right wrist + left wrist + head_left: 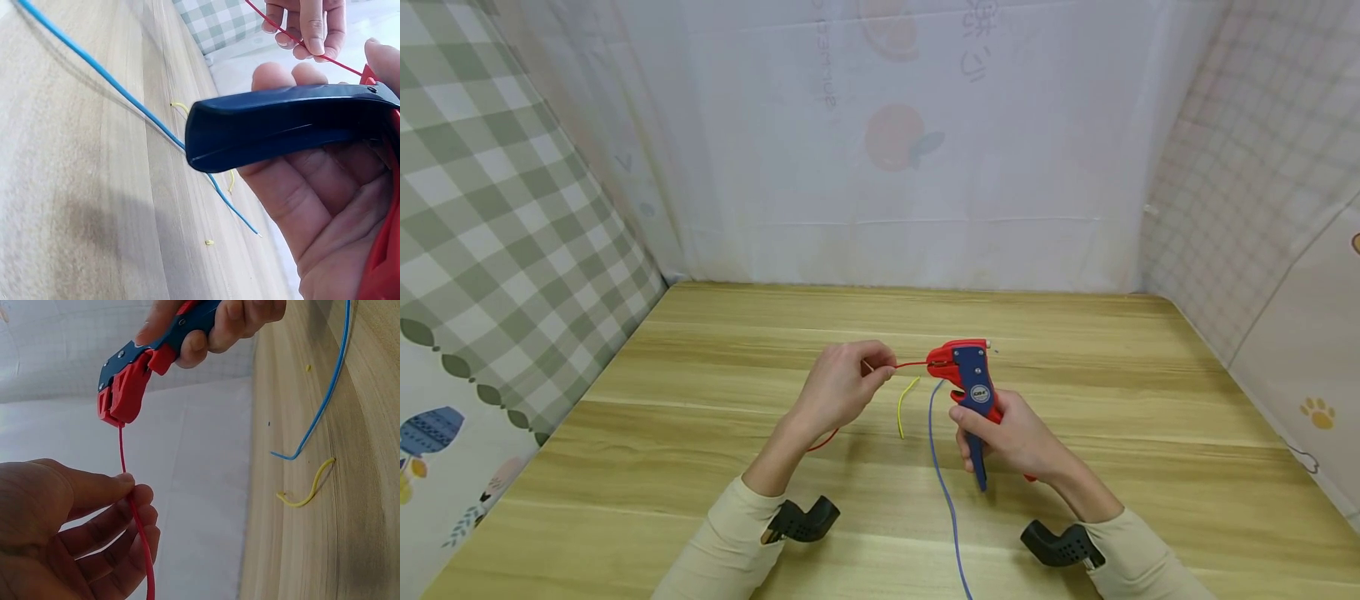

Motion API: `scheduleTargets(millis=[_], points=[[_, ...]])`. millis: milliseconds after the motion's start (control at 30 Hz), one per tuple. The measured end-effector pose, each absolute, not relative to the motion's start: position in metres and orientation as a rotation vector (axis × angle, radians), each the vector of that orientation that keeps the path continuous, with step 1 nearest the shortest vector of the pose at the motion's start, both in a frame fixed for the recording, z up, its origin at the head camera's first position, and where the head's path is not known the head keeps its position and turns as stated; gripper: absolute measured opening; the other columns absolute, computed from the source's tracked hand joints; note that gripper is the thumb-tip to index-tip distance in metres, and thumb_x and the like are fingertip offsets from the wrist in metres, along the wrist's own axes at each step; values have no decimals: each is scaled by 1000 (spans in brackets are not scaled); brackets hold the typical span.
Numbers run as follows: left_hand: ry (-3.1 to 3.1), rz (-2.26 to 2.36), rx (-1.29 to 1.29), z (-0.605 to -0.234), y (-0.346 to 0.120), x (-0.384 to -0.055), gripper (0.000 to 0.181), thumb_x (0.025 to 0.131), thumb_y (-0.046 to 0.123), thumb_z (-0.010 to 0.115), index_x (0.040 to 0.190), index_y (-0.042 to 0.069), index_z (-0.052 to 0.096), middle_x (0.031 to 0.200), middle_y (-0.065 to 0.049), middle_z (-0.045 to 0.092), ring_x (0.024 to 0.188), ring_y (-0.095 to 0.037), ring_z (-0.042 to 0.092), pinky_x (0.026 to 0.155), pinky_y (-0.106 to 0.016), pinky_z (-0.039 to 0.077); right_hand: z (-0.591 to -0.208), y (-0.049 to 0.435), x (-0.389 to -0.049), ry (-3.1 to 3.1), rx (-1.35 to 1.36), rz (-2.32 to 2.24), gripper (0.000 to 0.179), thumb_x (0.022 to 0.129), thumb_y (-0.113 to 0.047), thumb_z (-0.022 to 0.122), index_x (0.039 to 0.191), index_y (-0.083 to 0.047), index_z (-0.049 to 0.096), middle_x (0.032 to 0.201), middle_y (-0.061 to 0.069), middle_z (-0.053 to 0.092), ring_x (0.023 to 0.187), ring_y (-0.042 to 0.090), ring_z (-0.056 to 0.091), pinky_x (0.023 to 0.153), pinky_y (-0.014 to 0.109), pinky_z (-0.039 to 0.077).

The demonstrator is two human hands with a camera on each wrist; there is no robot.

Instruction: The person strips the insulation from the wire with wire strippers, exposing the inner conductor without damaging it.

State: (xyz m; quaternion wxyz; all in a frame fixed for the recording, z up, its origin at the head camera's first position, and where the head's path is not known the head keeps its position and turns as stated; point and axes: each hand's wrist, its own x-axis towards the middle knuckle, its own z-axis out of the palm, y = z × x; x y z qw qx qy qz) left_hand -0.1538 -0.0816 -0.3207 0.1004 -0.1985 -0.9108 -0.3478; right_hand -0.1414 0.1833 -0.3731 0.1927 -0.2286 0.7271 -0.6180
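Observation:
Thumb and forefinger of my left hand (842, 385) pinch a red wire (142, 534). From there the wire runs into the red jaws of a blue-and-red wire stripper (973, 375), which hide its end. My right hand (1018, 433) grips the stripper by its handles, with the head pointing toward the left hand. In the right wrist view the blue handle (275, 128) stands apart from the red one (381, 256). Both hands are raised over the wooden table. The red wire's tail hangs below the left hand.
A long blue wire (945, 492) lies along the table toward the front edge, its far end bent. Left of it lies a short curved yellow wire (900, 412). A tiny yellow scrap (209, 242) sits nearby. Cloth walls (895, 208) stand behind and at both sides.

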Motion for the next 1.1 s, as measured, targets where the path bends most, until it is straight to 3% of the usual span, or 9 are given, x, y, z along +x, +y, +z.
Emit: scheduleTargets(millis=[500, 700, 833, 1000, 1100], points=[[-2700, -1036, -595, -319, -81, -152, 4, 97, 8, 74, 96, 10, 78, 89, -2, 79, 77, -18, 74, 71, -29, 56, -372, 180, -140, 2081, -588, -1739, 41, 111, -26, 56, 112, 14, 50, 71, 5, 65, 59, 19, 68, 63, 38, 63], [-2701, -1049, -592, -321, -82, -153, 5, 97, 7, 74, 94, 10, 77, 85, -2, 78, 73, -14, 70, 69, -26, 54, -372, 178, -141, 2202, -428, -1739, 46, 109, -36, 60, 103, 10, 52, 60, 4, 59, 48, 17, 60, 50, 34, 55], [-2693, -1052, -607, -322, -81, -154, 5, 97, 7, 75, 93, 9, 77, 82, -1, 76, 71, -11, 68, 68, -25, 53, -371, 180, -141, 2241, -395, -1733, 47, 109, -36, 60, 105, 10, 52, 56, 4, 56, 45, 16, 57, 46, 32, 51], [-2720, -1070, -575, -322, -81, -155, 6, 96, 9, 74, 91, 10, 77, 82, 1, 76, 73, -9, 67, 70, -26, 53, -371, 182, -142, 2230, -424, -1725, 47, 109, -35, 58, 109, 11, 52, 58, 4, 58, 47, 16, 59, 48, 32, 51], [-2740, -1107, -542, -323, -82, -156, 7, 95, 10, 74, 89, 12, 77, 80, 2, 75, 73, -9, 66, 70, -26, 52, -371, 184, -143, 2185, -495, -1755, 44, 111, -30, 56, 113, 14, 51, 70, 6, 65, 59, 20, 68, 61, 34, 61]])
